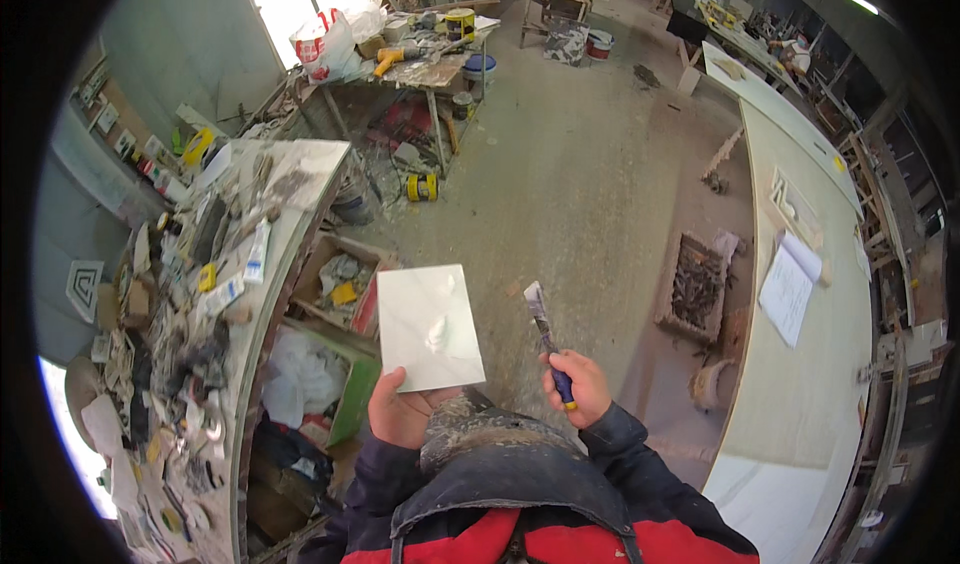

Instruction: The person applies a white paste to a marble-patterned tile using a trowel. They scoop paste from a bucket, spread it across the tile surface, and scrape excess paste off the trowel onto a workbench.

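Observation:
My left hand (400, 411) holds a flat white rectangular tile (428, 328) by its near edge, level in front of my chest. A small dab of white paste (437, 335) sits near the tile's middle. My right hand (575, 384) grips a putty knife (547, 339) by its blue and yellow handle, blade pointing up and away, just right of the tile and apart from it. My dark sleeves come in from the lower edge.
A cluttered workbench (290, 179) with tubes and tools runs along the left, with open boxes (340, 284) under it. A long white worktop (800, 384) curves along the right, with papers (790, 286) on it. A crate of dark scraps (697, 286) stands on the dusty floor.

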{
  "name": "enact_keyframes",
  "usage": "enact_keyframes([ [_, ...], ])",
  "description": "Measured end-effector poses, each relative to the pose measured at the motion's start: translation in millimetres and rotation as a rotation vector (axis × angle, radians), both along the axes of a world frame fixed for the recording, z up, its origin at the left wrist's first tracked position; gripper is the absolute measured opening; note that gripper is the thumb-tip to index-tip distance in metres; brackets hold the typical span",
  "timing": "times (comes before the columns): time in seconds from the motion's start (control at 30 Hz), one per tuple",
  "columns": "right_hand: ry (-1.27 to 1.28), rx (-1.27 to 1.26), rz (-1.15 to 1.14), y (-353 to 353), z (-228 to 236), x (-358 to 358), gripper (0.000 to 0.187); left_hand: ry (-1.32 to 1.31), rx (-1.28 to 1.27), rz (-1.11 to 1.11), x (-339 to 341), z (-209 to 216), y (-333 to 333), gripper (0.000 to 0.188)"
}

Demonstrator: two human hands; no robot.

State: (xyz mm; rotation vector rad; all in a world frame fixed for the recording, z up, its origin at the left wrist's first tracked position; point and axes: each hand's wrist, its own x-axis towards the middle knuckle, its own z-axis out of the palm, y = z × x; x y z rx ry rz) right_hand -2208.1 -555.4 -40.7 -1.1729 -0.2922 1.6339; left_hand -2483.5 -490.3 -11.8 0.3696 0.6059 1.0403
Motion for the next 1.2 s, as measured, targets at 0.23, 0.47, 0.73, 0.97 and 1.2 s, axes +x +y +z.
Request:
enact_keyframes([
  [0.23,0.062,-0.057,-0.055,200.5,-58.8,50.1,0.037,-0.108,-0.054,-0.286,103.7,-38.3,186.6,0.069],
  [0.47,0.064,-0.096,0.059,429.1,-51.6,88.4,0.045,-0.142,0.043,-0.320,212.3,-45.2,407.5,0.061],
  [0.73,-0.332,-0.087,0.408,638.2,-102.0,217.9,0.032,-0.091,-0.102,-0.167,283.5,-50.1,609.1,0.052],
  [0.97,-0.498,-0.022,0.615,875.3,-122.8,343.7,0.028,0.070,-0.240,0.391,310.1,-124.2,723.8,0.053],
  [1.2,-1.209,0.661,0.800,1148.7,-122.0,366.2,0.040,-0.047,-0.458,0.831,357.6,-144.1,803.1,0.040],
])
